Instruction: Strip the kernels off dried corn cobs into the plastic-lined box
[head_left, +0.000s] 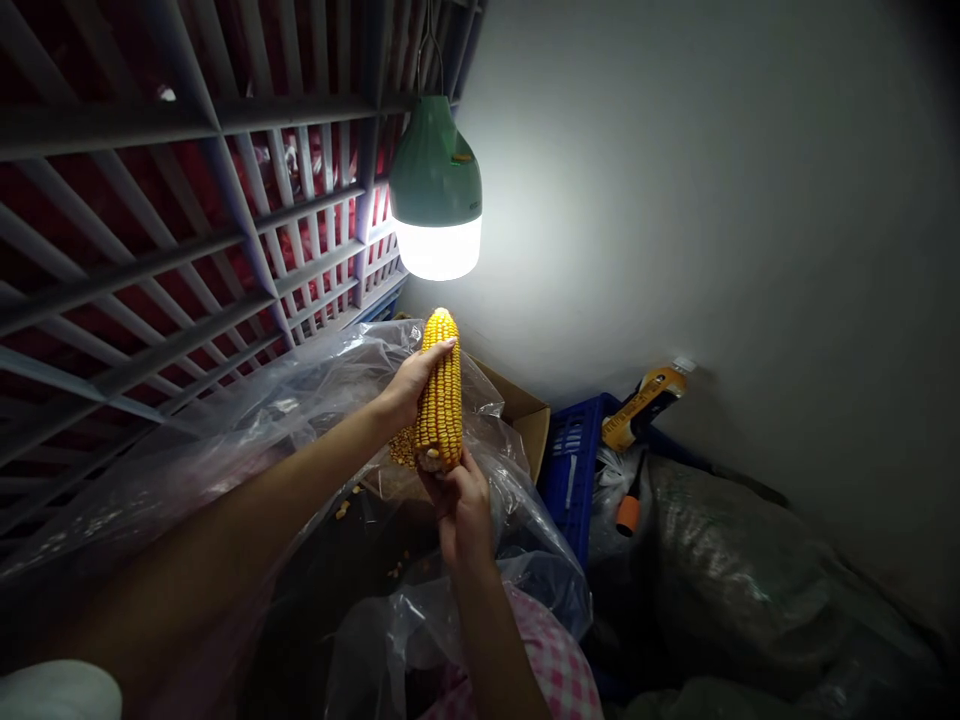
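Note:
A yellow ear of corn (442, 395) stands nearly upright in the middle of the head view, close below the lit lamp. My left hand (414, 385) is closed around its upper half from the left, thumb lying across the kernels. At the lower end, where a little bare cob shows, my right hand (463, 500) grips it from below; some of its fingers are hidden. Loose corn kernels (403, 447) lie in a pile behind the ear, inside a clear plastic bag (315, 375). A few more kernels (343, 508) are scattered nearer to me.
A green hanging lamp (435, 170) glows beside slatted plastic crates (247, 235) at left. A cardboard box (529, 425) and blue crate (559, 500) stand along the wall. Further right are a bottle (645, 405), an orange-ended object (629, 513) and a dark sack (720, 560).

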